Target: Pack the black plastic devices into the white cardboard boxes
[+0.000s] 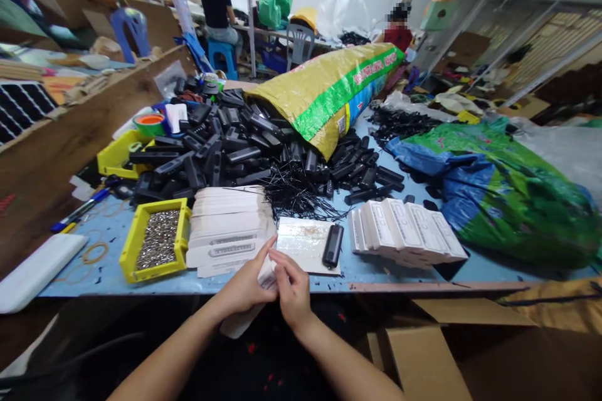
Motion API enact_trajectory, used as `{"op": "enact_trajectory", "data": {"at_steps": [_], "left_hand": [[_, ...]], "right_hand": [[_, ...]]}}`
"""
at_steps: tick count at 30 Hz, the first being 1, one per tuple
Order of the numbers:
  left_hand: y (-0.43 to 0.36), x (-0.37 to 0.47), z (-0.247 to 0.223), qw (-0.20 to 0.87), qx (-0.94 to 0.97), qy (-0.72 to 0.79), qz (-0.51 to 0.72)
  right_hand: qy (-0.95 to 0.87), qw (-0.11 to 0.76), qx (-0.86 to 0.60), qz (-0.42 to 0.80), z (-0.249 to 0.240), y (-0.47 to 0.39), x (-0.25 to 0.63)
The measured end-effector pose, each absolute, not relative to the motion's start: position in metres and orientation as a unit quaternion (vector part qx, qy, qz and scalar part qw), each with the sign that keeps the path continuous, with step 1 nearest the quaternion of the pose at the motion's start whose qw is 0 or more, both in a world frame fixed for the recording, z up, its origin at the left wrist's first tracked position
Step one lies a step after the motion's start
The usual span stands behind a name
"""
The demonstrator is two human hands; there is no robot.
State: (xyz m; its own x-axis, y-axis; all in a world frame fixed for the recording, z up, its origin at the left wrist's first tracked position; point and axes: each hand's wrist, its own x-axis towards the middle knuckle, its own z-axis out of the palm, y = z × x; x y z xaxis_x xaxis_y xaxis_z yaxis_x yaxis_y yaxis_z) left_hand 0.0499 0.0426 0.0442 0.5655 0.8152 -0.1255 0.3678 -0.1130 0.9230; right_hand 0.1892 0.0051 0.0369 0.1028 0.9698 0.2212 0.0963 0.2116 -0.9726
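Observation:
My left hand (pixel 249 283) is closed round a white printed card piece (pixel 266 276) in front of the table edge. Against the same piece my right hand (pixel 292 288) presses with bent fingers. A pale strip (pixel 241 321) hangs below my left hand. Just beyond my hands, a black device (pixel 333 246) lies on a whitish sheet (pixel 301 230). Left of it is a pile of printed white cards (pixel 228 225), beside a yellow tray (pixel 129 257) holding small metal parts (pixel 158 239). Folded white cards (pixel 404 229) stand at the right.
Black devices (pixel 216 150) and thin black strips (pixel 301 194) are heaped behind the cards. A yellow sack (pixel 324 84) lies across them. At the right are a green bag (pixel 527 200) and, below, an open carton (pixel 423 357). Two people sit at the back.

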Motion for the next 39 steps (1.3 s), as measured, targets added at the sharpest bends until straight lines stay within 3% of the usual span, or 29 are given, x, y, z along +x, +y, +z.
{"op": "enact_trajectory", "data": {"at_steps": [2,6,12,17,21,24,26,28,31,33,36,39], "left_hand": [[0.043,0.05,0.043,0.531,0.717,0.401,0.209],[0.04,0.047,0.036,0.529,0.712,0.42,0.191],[0.037,0.052,0.039,0.515,0.706,0.445,0.196],[0.04,0.053,0.038,0.537,0.716,0.398,0.203],[0.039,0.037,0.028,0.632,0.599,0.44,0.22],[0.043,0.015,0.028,0.749,0.376,0.446,0.314],[0.047,0.007,0.031,0.774,0.234,0.425,0.406],[0.049,0.008,0.034,0.743,0.136,0.433,0.492],[0.044,0.027,0.035,0.693,0.052,0.459,0.554],[0.037,0.043,0.035,0.703,0.021,0.464,0.539],[0.026,0.055,0.033,0.752,0.02,0.469,0.464],[0.019,0.043,0.025,0.759,0.19,0.495,0.377]], "right_hand": [[-0.587,0.547,-0.473,0.364,0.033,0.0,0.188],[-0.569,0.493,-0.44,0.49,0.035,0.001,0.202],[-0.459,0.515,-0.477,0.545,0.04,0.007,0.194],[-0.577,0.555,-0.492,0.342,0.027,-0.005,0.185],[-0.789,0.34,-0.426,0.284,0.024,0.006,0.248],[-0.803,0.186,-0.55,0.134,0.025,0.023,0.315],[-0.8,0.14,-0.574,0.109,0.028,0.028,0.339],[-0.789,0.22,-0.547,0.173,0.033,0.025,0.338],[-0.655,0.496,-0.473,0.32,0.043,0.015,0.298],[-0.571,0.611,-0.405,0.37,0.051,0.013,0.266],[-0.611,0.604,-0.356,0.367,0.059,0.017,0.238],[-0.652,0.545,-0.355,0.39,0.06,0.019,0.232]]}}
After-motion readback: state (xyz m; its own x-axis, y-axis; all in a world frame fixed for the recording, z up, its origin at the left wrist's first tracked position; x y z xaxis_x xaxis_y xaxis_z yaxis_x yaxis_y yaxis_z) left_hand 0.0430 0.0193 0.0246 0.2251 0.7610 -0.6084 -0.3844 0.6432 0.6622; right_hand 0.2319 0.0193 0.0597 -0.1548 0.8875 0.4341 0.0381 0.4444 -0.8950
